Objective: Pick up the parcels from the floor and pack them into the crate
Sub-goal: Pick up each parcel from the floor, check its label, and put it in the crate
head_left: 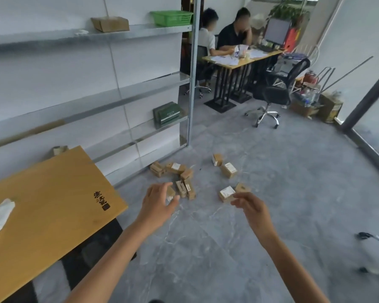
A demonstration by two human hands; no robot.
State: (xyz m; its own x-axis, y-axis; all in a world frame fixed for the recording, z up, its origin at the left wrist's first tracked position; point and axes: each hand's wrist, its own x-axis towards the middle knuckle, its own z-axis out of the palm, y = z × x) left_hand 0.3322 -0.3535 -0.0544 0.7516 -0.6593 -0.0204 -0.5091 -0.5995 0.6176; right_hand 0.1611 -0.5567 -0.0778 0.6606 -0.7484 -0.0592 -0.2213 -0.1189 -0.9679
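Several small brown cardboard parcels with white labels lie scattered on the grey floor. One cluster sits near the foot of the shelving, a pair lies further right, and another pair lies closer to me. My left hand is stretched out in the air above the cluster, fingers spread and loosely curved, holding nothing. My right hand hovers just in front of the nearer pair, fingers loosely curled, also holding nothing. No crate shows on the floor.
A yellow wooden table with a white cloth stands at my left. Metal shelving behind it carries a green basket and boxes. Two people sit at a desk at the back, with an office chair nearby.
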